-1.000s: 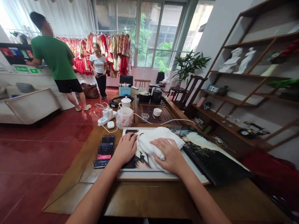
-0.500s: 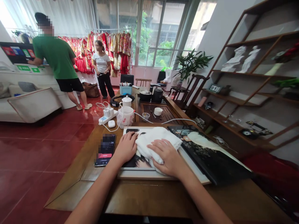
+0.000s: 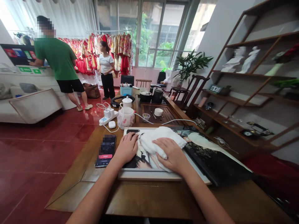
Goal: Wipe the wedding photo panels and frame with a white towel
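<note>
At the table's (image 3: 144,199) near edge, a white cloth (image 3: 161,140) is gripped by the right hand (image 3: 171,155); the photo album (image 3: 149,174) is pressed by the left hand (image 3: 127,148), fingers flat.

From where I stand, only the person's arms and hands show. The left hand (image 3: 127,148) and the right hand (image 3: 172,155) are bare, with slim fingers and narrow wrists. The knuckles show plainly on the right one. The left forearm (image 3: 100,186) and the right forearm (image 3: 203,196) are bare too, slender and smooth. Any sleeve lies out of sight below the picture's edge.
</note>
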